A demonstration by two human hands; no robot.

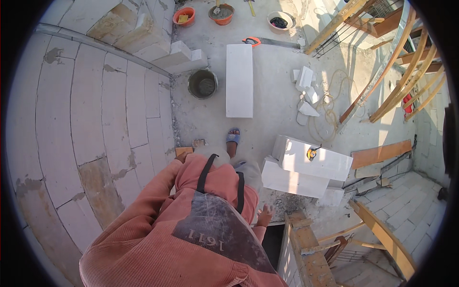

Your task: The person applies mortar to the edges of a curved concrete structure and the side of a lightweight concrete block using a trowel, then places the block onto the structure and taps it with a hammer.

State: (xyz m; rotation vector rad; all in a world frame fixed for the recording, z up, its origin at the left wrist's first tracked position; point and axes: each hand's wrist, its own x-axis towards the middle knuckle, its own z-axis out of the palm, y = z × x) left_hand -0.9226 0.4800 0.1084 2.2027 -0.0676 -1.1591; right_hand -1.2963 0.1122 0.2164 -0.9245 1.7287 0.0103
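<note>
My left hand (181,157) is low beside the block wall, its fingers at the edge of a small flat brown piece (184,150) that it seems to grip; my sleeve and leg partly hide it. My right hand (264,215) hangs by my hip with its fingers apart and nothing in them. Nearest to it are stacked white blocks (296,182), with a yellow and black tape measure (311,153) on the top one. Ahead of my sandalled foot (233,137) a long white block (239,81) lies on the floor.
A dark bucket of grey mortar (202,84) stands by the left wall (91,105). Beyond the long block lies a handsaw (272,43). Orange basins (221,15) sit farther off. Broken blocks (306,91), a hose (330,110) and timber (397,91) are on the right.
</note>
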